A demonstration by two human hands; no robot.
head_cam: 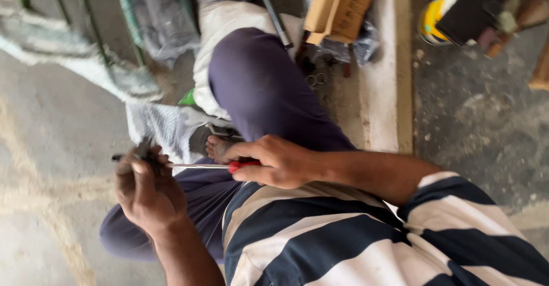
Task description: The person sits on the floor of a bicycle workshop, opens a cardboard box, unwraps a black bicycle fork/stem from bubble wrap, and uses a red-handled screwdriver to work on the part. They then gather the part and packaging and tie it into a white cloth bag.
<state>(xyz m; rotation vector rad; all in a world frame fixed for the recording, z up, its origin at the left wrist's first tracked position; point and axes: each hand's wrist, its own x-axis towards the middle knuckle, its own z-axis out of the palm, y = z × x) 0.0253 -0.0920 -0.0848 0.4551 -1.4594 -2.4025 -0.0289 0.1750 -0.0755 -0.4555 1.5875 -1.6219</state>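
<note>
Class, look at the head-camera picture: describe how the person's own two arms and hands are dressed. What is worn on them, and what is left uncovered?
Both hands, the left hand and the right hand, are bare: no gloves, and no rings or watch that can be seen. Both forearms are uncovered. The right arm ends in a short sleeve with wide navy and white stripes. No sleeve shows on the left arm.

Soft, even daylight with faint shadows; motion blur smears the whole view, strongest on the left hand (150, 192) and upper corners.

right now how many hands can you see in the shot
2. The left hand is low on the left, gripping a small dark part. The right hand is at centre, holding a red-handled screwdriver pointed at that part. Nobody else's hands show.
</note>
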